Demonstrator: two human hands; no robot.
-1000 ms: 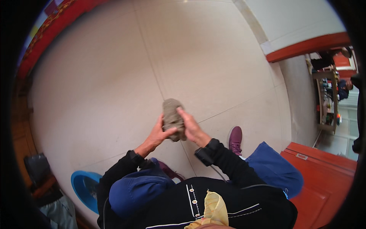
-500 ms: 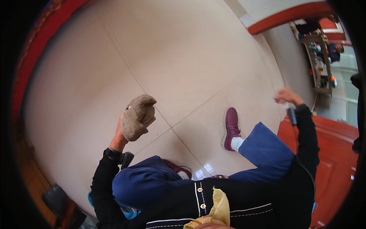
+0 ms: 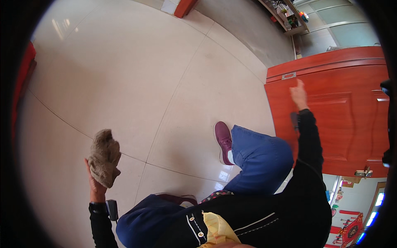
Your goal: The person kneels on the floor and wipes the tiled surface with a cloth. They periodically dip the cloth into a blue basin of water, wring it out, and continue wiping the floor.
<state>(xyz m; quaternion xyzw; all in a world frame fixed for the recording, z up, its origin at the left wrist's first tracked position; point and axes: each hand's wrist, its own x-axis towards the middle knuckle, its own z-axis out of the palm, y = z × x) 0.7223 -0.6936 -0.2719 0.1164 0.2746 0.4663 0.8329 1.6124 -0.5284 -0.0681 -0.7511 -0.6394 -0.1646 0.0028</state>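
Observation:
My left hand (image 3: pixel 96 184) holds a crumpled brown cloth (image 3: pixel 105 155), thick and fuzzy like a towel, out over the floor on the left. The cloth covers most of the fingers. On the right, my right hand (image 3: pixel 299 96) reaches out in front of a red wooden door (image 3: pixel 331 120), near its edge with the metal latch plate (image 3: pixel 289 75). Its fingers are partly stretched and slightly apart, somewhat blurred, with nothing seen in them. Whether it touches the door I cannot tell.
Pale glossy tiles make up the floor (image 3: pixel 136 82). A maroon shoe (image 3: pixel 223 138) of mine stands on it. Beyond the door's top edge is a cluttered shelf (image 3: pixel 289 18) beside a grey wall (image 3: pixel 244 31). A red object (image 3: pixel 27 66) edges the far left.
My view has turned to the right, bringing much more of the red door into sight. My right hand now stretches forward in front of the door. The cloth stays in my left hand.

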